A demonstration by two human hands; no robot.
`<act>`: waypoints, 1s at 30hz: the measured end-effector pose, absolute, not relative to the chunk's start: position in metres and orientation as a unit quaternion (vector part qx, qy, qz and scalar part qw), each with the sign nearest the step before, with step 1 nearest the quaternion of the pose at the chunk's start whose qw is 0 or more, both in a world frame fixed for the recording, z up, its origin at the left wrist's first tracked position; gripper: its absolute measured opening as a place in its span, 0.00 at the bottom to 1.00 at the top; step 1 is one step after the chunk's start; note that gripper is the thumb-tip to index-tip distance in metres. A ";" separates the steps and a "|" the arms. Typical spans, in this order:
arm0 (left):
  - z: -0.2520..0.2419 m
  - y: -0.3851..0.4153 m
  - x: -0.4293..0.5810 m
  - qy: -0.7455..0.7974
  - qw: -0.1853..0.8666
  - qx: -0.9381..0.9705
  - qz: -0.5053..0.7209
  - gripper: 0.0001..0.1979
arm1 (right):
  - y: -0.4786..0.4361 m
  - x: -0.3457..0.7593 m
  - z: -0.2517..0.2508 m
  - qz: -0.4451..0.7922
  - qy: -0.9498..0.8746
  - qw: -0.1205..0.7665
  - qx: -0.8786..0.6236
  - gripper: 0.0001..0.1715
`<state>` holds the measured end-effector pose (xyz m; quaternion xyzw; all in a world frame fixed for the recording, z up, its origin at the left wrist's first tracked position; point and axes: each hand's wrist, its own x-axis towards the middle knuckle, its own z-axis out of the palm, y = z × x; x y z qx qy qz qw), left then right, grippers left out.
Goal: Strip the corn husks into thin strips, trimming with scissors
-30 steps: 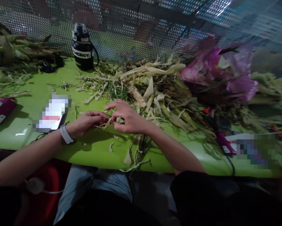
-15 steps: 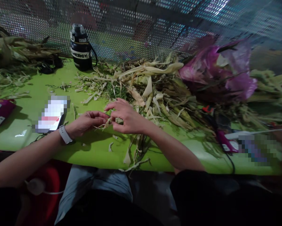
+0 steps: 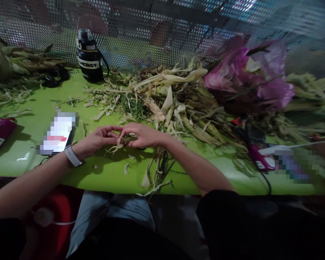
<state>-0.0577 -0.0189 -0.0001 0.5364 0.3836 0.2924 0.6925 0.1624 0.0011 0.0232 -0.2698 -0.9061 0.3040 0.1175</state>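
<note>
My left hand (image 3: 98, 142), with a pale watch strap (image 3: 73, 156) at the wrist, pinches a small bunch of pale dried husk strips (image 3: 119, 145) over the front of the table. The fingers of my right hand (image 3: 144, 135) are curled on the same strips, their tips meeting those of my left hand. Thin ends of the strips dangle below the fingertips. Just behind my hands lies a heap of dried husks (image 3: 175, 108) with a tangle of green string (image 3: 132, 107). Loose strips (image 3: 157, 177) hang at the table's front edge below my right hand.
On the green table (image 3: 43, 99), a lit phone (image 3: 58, 133) lies left of my hands. A black bottle (image 3: 89, 59) stands at the back by the perforated screen (image 3: 140, 32). Pink plastic bag (image 3: 260, 79), second phone (image 3: 291, 164) and cable are right. More husks (image 3: 21, 63) lie left.
My right hand has lowered slightly and its raised fingers have curled down to the strips and my left fingertips. The whole view has shifted a little.
</note>
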 end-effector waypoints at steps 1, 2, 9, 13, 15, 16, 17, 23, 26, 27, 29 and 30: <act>0.000 -0.019 -0.058 0.384 0.684 0.546 0.293 0.25 | 0.002 0.162 0.021 0.309 -0.905 0.120 -0.265 0.11; 0.001 -0.019 -0.058 0.385 0.674 0.558 0.295 0.26 | 0.004 0.162 0.019 0.314 -0.904 0.122 -0.262 0.10; 0.006 -0.025 -0.060 0.433 0.405 0.736 0.327 0.19 | 0.008 0.163 0.015 0.295 -0.899 0.152 -0.286 0.08; 0.000 -0.028 -0.060 0.429 0.216 0.805 0.348 0.10 | 0.004 0.163 0.024 0.298 -0.885 0.152 -0.324 0.10; -0.003 -0.028 -0.060 0.414 0.161 0.828 0.341 0.08 | 0.004 0.162 0.026 0.351 -0.856 0.155 -0.346 0.11; -0.004 -0.028 -0.060 0.405 0.139 0.838 0.339 0.07 | 0.006 0.162 0.025 0.384 -0.837 0.161 -0.355 0.13; -0.005 -0.028 -0.060 0.397 0.118 0.846 0.337 0.08 | 0.008 0.162 0.024 0.415 -0.818 0.169 -0.361 0.14; -0.010 -0.027 -0.063 0.381 0.031 0.868 0.317 0.10 | 0.019 0.160 0.005 0.536 -0.753 0.174 -0.341 0.13; -0.012 -0.026 -0.064 0.378 0.035 0.870 0.315 0.10 | 0.021 0.159 -0.001 0.573 -0.712 0.201 -0.353 0.11; -0.012 -0.026 -0.064 0.378 0.041 0.868 0.319 0.10 | 0.021 0.159 -0.002 0.582 -0.699 0.215 -0.356 0.10; -0.012 -0.026 -0.065 0.376 0.060 0.864 0.329 0.10 | 0.021 0.160 -0.003 0.595 -0.678 0.242 -0.359 0.08; -0.012 -0.026 -0.065 0.373 0.068 0.862 0.336 0.11 | 0.021 0.161 -0.003 0.597 -0.673 0.251 -0.358 0.08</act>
